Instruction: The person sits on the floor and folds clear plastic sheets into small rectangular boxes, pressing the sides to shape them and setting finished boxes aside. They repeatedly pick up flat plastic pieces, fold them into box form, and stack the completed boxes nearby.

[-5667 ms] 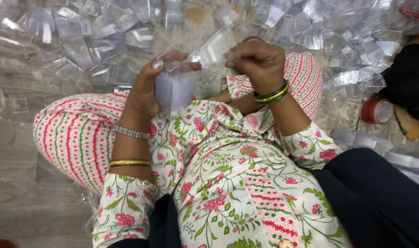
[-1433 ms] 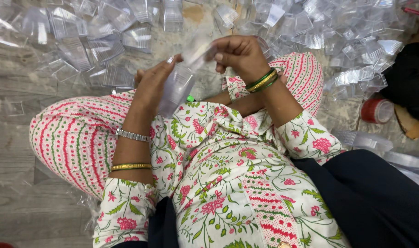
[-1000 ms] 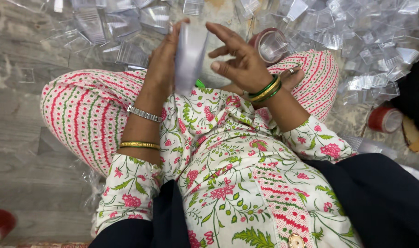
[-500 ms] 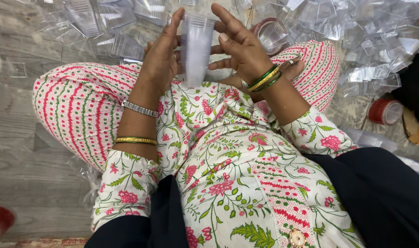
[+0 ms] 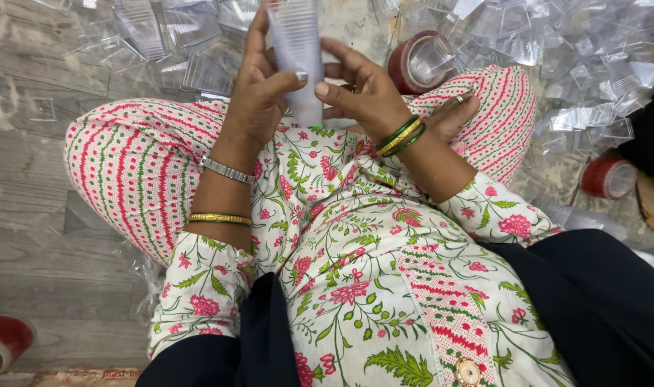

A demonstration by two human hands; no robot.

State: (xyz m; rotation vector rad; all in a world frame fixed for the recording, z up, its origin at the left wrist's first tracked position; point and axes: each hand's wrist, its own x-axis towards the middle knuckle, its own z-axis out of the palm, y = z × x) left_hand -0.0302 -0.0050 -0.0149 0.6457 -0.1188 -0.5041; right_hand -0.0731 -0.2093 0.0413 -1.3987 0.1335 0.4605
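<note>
- Holding a stack of clear plastic cups (image 5: 296, 57) upright over my lap, at twelve o'clock.
- Left hand (image 5: 259, 93) wraps the stack, thumb pressed on its front.
- Right hand (image 5: 363, 93) pinches the side, fingers curled.
- Best to keep the rims aligned and squeeze lightly; thin walls likely buckle.
- Loose clear cups (image 5: 556, 50) litter the floor from ten to two o'clock; red tape roll (image 5: 420, 61) at one.

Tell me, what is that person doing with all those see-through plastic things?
A person sits cross-legged on the floor. Both hands hold a tall stack of clear plastic cups upright over the lap: the left hand wraps one side, the right hand steadies the other. A heap of loose clear plastic pieces lies ahead, and rolls of red tape lie nearby.
</note>
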